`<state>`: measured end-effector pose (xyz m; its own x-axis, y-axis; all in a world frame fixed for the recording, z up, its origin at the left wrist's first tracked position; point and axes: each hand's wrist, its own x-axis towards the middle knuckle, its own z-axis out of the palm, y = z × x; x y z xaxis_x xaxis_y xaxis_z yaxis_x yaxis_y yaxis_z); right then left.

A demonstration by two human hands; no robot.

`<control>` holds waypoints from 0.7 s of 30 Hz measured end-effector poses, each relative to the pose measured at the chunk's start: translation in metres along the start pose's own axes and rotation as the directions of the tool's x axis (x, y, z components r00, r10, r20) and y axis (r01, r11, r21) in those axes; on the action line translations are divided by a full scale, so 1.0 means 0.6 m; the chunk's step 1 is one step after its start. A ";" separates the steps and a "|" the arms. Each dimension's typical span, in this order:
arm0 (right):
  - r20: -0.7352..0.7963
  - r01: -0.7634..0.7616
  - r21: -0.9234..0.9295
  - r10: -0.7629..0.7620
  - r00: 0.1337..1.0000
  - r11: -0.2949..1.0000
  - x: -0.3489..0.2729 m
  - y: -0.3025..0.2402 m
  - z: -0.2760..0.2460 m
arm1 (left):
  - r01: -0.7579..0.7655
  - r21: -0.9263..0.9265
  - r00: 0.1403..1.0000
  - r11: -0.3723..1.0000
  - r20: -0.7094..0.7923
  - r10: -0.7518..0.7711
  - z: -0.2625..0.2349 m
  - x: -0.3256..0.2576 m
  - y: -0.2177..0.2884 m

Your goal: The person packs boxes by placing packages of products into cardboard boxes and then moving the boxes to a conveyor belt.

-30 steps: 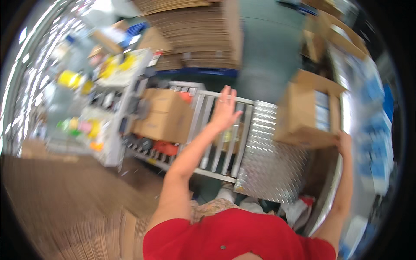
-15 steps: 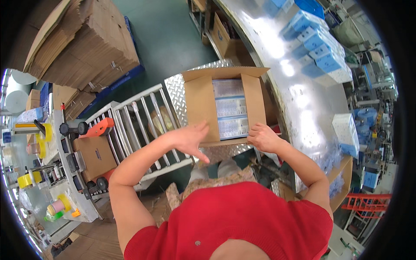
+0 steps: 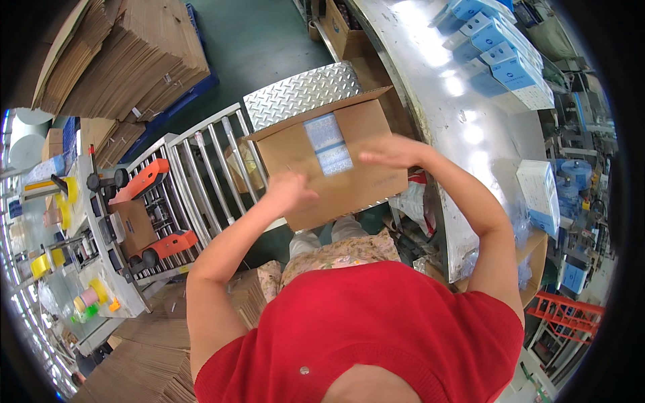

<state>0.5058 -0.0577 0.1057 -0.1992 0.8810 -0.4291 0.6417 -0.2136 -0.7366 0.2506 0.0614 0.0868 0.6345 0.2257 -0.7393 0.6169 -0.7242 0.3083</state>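
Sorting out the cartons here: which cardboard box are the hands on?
The large box beside the diamond-plate sheet, flaps partly folded, blue packs showing. Both the left hand and right hand rest on it; the smaller box sits untouched between orange guides.

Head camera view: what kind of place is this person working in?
Most likely a packing line in a factory or warehouse. Both hands, left hand and right hand, press flaps on a cardboard box beside a roller conveyor. Stacks of flat cardboard and blue and white cartons on a metal table fit that.
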 end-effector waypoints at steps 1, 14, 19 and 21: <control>-0.087 -0.045 -0.107 0.036 0.996 0.993 0.003 -0.018 -0.030 | 0.031 0.157 0.920 0.987 -0.391 0.033 0.027 0.028 -0.036; -0.606 -0.055 -0.417 -0.232 0.761 0.907 -0.008 0.127 0.105 | -0.607 -0.636 0.331 0.476 -0.747 -0.576 0.168 0.091 -0.077; -0.726 -0.010 0.168 0.130 0.676 0.986 0.032 0.202 0.148 | -0.461 -0.566 0.388 0.684 -0.821 -0.418 0.163 0.120 -0.114; -0.621 -0.082 0.363 0.307 0.721 0.928 0.046 0.151 0.147 | -0.517 -0.589 0.422 0.621 -0.807 -0.413 0.159 0.106 -0.143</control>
<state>0.4929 -0.0901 -0.0188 0.5130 0.8321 -0.2109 0.3433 -0.4241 -0.8380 0.1936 0.0754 -0.0439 0.3886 0.9204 0.0439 0.3292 -0.1831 0.9263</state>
